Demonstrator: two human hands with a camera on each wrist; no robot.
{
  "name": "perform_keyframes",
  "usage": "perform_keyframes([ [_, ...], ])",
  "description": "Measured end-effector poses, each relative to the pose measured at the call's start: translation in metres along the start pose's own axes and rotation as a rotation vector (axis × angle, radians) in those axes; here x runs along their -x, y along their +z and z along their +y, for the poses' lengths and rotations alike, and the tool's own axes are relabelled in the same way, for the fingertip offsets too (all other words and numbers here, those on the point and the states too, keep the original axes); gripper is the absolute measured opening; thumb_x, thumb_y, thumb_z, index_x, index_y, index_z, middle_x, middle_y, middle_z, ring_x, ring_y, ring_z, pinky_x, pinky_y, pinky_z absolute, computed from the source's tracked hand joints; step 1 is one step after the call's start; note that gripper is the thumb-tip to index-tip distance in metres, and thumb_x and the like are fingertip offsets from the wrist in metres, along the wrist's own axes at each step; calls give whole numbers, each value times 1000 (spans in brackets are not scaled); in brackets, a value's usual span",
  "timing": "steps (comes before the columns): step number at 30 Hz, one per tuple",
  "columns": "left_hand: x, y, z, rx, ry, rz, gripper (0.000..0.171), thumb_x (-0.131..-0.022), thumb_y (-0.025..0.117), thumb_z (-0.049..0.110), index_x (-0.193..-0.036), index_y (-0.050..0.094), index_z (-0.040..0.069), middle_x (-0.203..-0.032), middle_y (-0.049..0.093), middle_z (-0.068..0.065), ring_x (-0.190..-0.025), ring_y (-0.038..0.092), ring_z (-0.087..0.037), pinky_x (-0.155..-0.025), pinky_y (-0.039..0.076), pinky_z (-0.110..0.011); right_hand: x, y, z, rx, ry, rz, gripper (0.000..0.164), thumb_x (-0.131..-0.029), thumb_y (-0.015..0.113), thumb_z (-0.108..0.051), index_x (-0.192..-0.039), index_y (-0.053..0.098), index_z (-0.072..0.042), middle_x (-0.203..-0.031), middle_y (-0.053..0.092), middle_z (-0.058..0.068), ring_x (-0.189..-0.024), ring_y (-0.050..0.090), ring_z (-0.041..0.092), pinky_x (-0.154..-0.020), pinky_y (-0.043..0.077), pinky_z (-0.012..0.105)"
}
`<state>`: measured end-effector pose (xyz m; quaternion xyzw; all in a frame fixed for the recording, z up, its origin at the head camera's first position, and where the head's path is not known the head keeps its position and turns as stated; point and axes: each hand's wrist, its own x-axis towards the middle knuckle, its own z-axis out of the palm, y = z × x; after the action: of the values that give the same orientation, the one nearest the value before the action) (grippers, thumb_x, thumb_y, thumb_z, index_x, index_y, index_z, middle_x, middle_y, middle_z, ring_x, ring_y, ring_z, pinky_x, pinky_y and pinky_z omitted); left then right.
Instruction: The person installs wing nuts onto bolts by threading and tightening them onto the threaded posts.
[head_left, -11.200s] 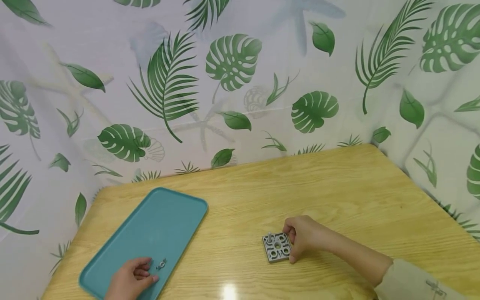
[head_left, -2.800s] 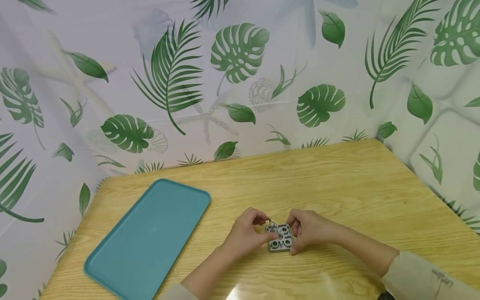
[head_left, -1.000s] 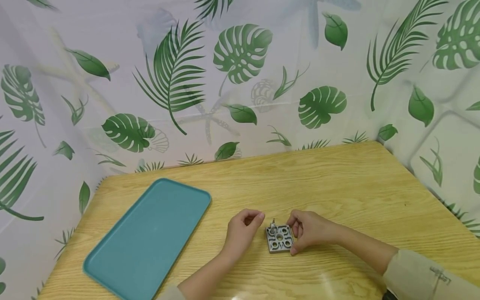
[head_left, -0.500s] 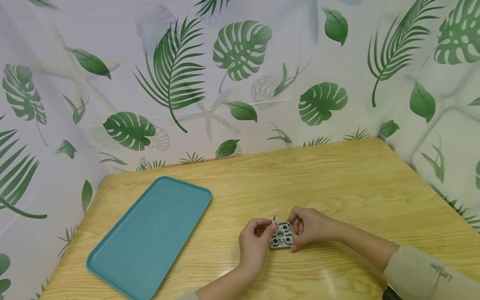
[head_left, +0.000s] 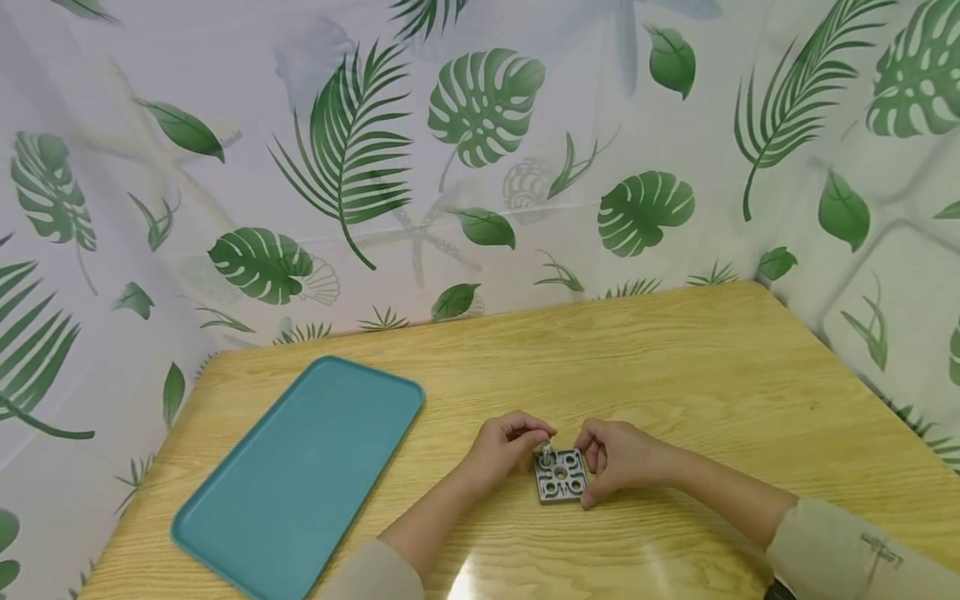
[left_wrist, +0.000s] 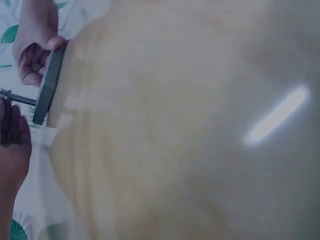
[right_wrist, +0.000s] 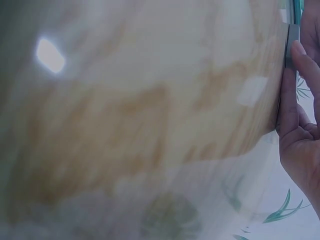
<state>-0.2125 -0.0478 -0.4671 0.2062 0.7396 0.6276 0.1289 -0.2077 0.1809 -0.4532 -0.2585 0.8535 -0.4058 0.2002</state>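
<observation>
Inward, left hand (head_left: pixel 501 452) at nut (head_left: pixel 547 448).

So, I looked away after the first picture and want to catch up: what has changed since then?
The left hand has moved right, from the tray to the metal plate. The wing nut, which lay on the tray, now sits high on the upright bolt, with that hand at it. Unchanged: the right hand holds the plate's right side.
</observation>
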Motion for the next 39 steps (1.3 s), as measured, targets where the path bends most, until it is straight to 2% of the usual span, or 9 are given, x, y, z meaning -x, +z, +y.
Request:
perform_keyframes([
  [3,-8,-6,-1,16,-34,-113,20,-95,57,17,-105,69,4,-107,67,-8,-96,59,-8,-84,48,-21,1,1,0,-6,1,-3,58,-62,88,-21,-103,53,1,-78,57,3,-66,52,9,-57,46,20],
  [6,-11,-7,-3,32,-64,-120,24,-97,53,19,-107,67,2,-105,67,-10,-98,60,-9,-90,47,-24,1,2,-1,-14,-7,-5,58,-62,87,-21,-103,53,2,-78,57,3,-66,52,9,-58,46,20],
  [10,-5,-7,-3,63,-81,20,33,-100,48,26,-110,65,0,-106,66,-15,-99,60,-12,-92,47,-26,0,3,-2,-14,-11,2,57,-62,87,-20,-103,54,2,-78,57,3,-66,52,8,-57,46,20],
  [13,7,-6,-1,31,-69,133,35,-96,54,31,-109,66,1,-106,66,-13,-97,60,-12,-86,48,-25,-1,3,-2,-19,-11,1,57,-62,87,-19,-103,54,2,-77,57,3,-66,52,8,-57,46,20],
  [18,26,-2,4,-115,28,204,33,-87,68,31,-110,67,7,-104,65,-1,-97,58,-13,-87,48,-27,-1,2,-2,-27,-9,-3,57,-63,87,-19,-104,53,2,-78,57,3,-66,52,9,-57,46,20],
  [22,31,3,5,-175,83,193,28,-85,70,27,-106,70,9,-101,65,1,-98,58,-13,-89,48,-29,0,0,-2,-34,4,-7,57,-64,87,-19,-105,53,2,-79,56,4,-67,51,10,-58,46,20],
  [30,22,1,4,-96,-4,138,14,-88,66,15,-99,71,7,-100,68,-4,-89,59,-6,-77,49,-17,1,-1,-1,-49,-3,-2,57,-64,87,-18,-105,53,3,-79,56,4,-68,51,10,-58,46,20],
  [34,13,-6,2,-128,-5,76,15,-92,61,14,-100,70,6,-101,68,-6,-89,58,-6,-76,48,-18,1,0,0,-40,-4,1,58,-63,87,-18,-104,53,3,-78,56,4,-67,51,9,-58,46,20],
  [39,0,-11,-2,-99,-8,-27,17,-94,59,16,-102,70,6,-104,69,-6,-94,58,-6,-82,48,-20,0,0,0,-29,-5,0,58,-63,87,-19,-104,52,3,-78,56,3,-66,51,9,-58,46,20],
])
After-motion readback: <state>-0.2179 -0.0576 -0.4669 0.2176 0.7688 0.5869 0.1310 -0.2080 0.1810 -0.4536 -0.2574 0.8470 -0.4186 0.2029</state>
